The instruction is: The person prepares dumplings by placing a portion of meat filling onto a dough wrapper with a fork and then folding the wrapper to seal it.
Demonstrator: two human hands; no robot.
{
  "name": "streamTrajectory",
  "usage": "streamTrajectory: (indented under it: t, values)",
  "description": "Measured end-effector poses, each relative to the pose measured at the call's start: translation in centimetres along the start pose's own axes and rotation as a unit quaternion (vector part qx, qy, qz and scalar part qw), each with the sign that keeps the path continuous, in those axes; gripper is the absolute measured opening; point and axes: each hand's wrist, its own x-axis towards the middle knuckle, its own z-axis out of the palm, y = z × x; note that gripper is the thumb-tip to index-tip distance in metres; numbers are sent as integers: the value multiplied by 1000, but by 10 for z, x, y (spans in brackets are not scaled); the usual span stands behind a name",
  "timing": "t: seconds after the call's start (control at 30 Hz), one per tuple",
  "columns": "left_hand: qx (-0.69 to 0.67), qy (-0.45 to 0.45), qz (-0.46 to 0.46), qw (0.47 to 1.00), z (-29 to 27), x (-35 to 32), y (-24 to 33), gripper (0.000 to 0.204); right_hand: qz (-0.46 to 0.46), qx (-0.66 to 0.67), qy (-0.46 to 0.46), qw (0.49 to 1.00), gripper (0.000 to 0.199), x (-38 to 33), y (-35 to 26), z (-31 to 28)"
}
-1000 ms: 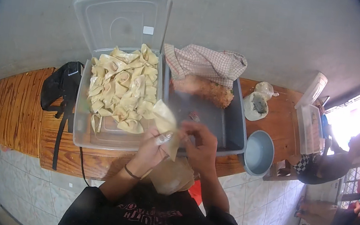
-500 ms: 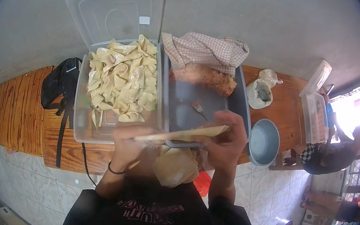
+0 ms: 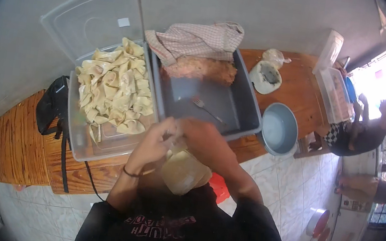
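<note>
My left hand (image 3: 154, 141) and right hand (image 3: 202, 137) meet in front of the grey tub, fingers pinched together. A pale wonton wrapper (image 3: 176, 146) shows a little between them, mostly hidden by the fingers. Just below lies a stack of round-cornered wonton wrappers (image 3: 187, 172), close against my black shirt. Beyond my hands, the grey tub (image 3: 242, 133) holds pinkish minced filling (image 3: 202, 69) and a fork (image 3: 206, 109). At the left, a clear plastic box (image 3: 83, 147) is heaped with folded wontons (image 3: 115, 86).
A checked cloth (image 3: 201, 39) covers the tub's far end. Right of it stand a grey-blue basin (image 3: 279, 128) of whitish liquid and a white container (image 3: 264, 77). A black bag (image 3: 52, 104) lies at left. Another person (image 3: 364, 133) is at the far right.
The wrapper was stretched flat between my two hands; now the hands have come together over it and it is mostly hidden. The whole view has shifted and turned slightly.
</note>
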Motion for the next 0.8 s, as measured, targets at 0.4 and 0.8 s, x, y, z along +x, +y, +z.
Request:
streamTrajectory:
  t: [0.4,0.8]
  values:
    - [-430,136,-141,882,29,7,-11,28,535,-342,138,760,50,-145,155,-49]
    - [-214,174,-70,959,28,-18,17,28,-52,-257,158,952,50,-22,-8,-8]
